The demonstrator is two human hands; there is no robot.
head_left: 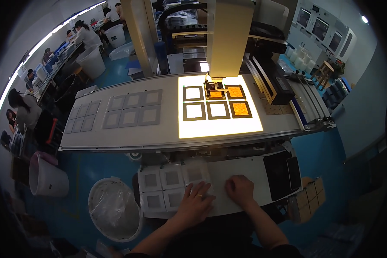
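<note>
A pale sheet of square frames with grey centres point(172, 177) lies on the low white worktable point(256, 172). My left hand point(198, 201) rests on the sheet's lower right part, fingers spread and a ring on one of them. It hides part of the frames beneath. Just right of the sheet, over bare worktable, my right hand point(241, 189) is closed, with its fingers curled inward. Whatever those fingers hold, if anything, is out of sight.
Beyond stands a long machine bed point(159, 137) with a glowing panel point(219, 129) bearing dark square frames point(194, 111) under a machine head point(215, 86). A dark slim device point(293, 173) lies at the worktable's right. Left are a bag-lined bin point(116, 210) and a white bin point(49, 180). People work far left.
</note>
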